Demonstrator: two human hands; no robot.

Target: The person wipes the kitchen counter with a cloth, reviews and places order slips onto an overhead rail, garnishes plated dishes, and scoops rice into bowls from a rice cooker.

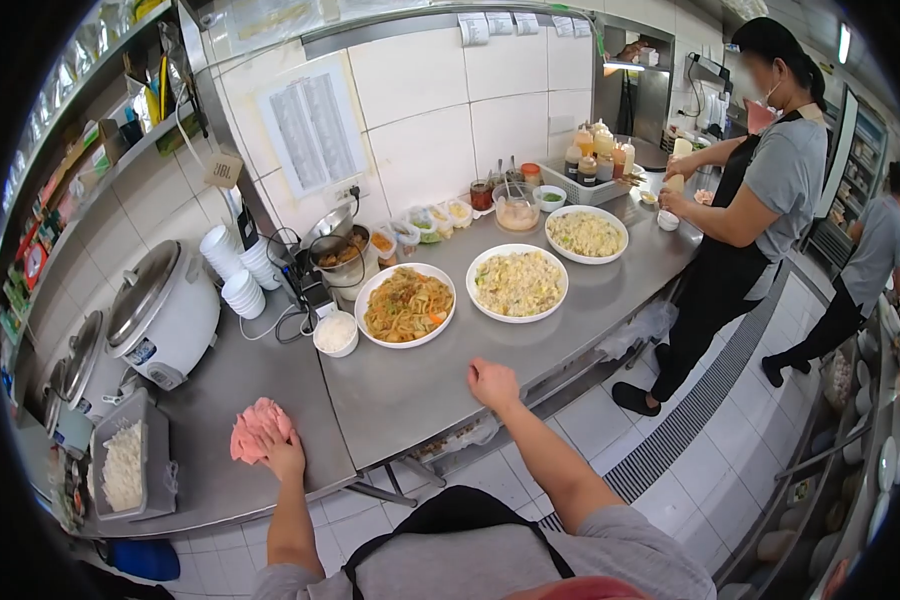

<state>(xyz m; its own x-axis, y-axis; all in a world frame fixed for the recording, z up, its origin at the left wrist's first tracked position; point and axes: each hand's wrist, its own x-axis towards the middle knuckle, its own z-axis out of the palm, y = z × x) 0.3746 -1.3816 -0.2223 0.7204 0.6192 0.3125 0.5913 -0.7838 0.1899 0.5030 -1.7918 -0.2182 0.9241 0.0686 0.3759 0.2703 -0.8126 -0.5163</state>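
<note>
On the steel counter at the left, my left hand (pixel 284 455) presses on a crumpled pink cloth (pixel 257 422), its fingers sunk into the folds. My right hand (pixel 493 384) rests near the front edge of the steel table (pixel 395 400), fingers curled in, with no object showing in it. Beyond it stand a white plate of fried noodles (pixel 408 307) and a plate of fried rice (pixel 518 283). A second plate of fried rice (pixel 587 234) sits farther right. Beside the noodles is a small bowl of white rice (pixel 336 336).
Rice cookers (pixel 165 315), stacked white bowls (pixel 242 293) and a grey bin of rice (pixel 123 465) line the left. Small ingredient containers (pixel 422 226) and a basket of sauce bottles (pixel 592 185) stand along the wall. A co-worker (pixel 760 180) handles items at the far right end.
</note>
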